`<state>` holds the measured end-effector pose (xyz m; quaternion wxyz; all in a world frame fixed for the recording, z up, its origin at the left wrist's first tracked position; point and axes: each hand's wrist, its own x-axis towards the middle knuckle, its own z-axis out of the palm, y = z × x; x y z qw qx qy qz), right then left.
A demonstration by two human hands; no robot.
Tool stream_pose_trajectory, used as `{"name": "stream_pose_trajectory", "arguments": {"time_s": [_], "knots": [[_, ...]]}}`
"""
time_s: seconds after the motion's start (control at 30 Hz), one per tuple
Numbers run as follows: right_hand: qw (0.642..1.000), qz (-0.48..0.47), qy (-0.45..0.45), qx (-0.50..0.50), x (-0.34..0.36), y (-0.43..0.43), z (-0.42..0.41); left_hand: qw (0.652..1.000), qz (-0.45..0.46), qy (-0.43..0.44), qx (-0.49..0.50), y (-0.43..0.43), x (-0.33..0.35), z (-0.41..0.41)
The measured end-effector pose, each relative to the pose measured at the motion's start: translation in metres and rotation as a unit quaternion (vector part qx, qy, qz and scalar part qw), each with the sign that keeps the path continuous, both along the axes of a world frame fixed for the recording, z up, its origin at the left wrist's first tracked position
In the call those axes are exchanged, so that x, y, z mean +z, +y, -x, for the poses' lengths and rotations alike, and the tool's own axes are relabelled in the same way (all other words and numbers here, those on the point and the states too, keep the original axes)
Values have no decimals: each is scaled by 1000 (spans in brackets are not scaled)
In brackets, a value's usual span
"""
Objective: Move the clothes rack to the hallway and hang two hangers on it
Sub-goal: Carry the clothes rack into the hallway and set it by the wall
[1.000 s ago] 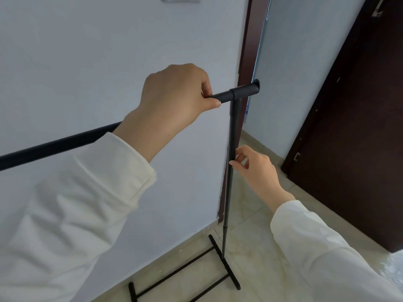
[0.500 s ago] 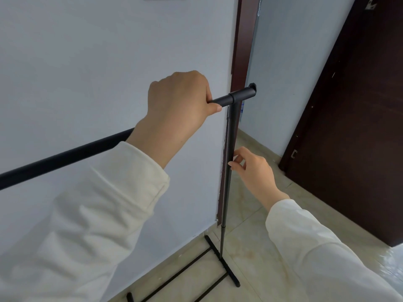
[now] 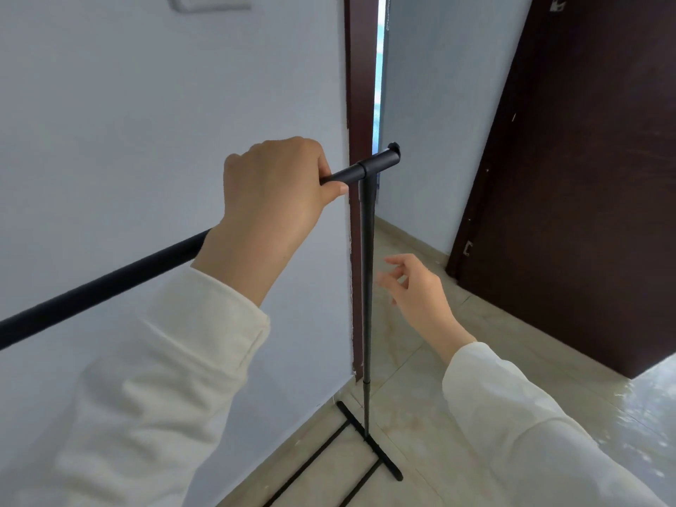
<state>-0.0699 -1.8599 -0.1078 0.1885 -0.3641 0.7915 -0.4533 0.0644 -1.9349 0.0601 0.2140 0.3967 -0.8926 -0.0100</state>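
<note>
- Two hands show in our head view, both in cream sleeves (image 3: 172, 378).
- Our left hand (image 3: 270, 199) is closed in a fist round the rack's top bar (image 3: 109, 279), close to its right end; the thumb lies under the bar and the fingers (image 3: 292, 151) curl over it.
- Our right hand (image 3: 417, 290) is open with its fingers loosely spread. It holds nothing and sits just right of the post (image 3: 367, 287), apart from it.
- We see the rack (image 3: 367, 232) standing beside the pale wall (image 3: 164, 104), black and thin, its top bar running from the left edge of the view up to a T-joint (image 3: 373, 166) with a short capped stub past it.
- From that joint the post drops upright to a flat foot (image 3: 369, 440) resting on the floor (image 3: 420, 415), with two thin rails running from the foot back toward us.
- We see the floor is glossy beige tile.
- Behind the post stands a dark brown door frame (image 3: 356, 86) with a narrow bright gap beside it.
- At the right, a dark brown door (image 3: 585, 177) stands open against the far wall.
</note>
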Motion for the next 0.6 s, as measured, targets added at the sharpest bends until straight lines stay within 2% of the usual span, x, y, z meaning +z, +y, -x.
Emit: {"name": "stream_pose_trajectory", "arguments": {"time_s": [0.17, 0.27, 0.3, 0.4, 0.5, 0.6], "knots": [[985, 88, -125, -86, 7, 49, 16, 999, 18, 29, 12, 7, -2, 1], [969, 126, -162, -136, 8, 96, 25, 990, 53, 129, -33, 33, -8, 15], [965, 136, -168, -151, 9, 113, 27, 982, 36, 171, -66, 47, -11, 24], [945, 170, -185, -211, 13, 181, 35, 941, -137, 243, -190, 112, -35, 63], [914, 210, -194, -286, 13, 267, 36, 879, -302, 228, -289, 197, -72, 105], [880, 239, -190, -364, 12, 372, 27, 798, -467, 185, -334, 299, -112, 135]]}}
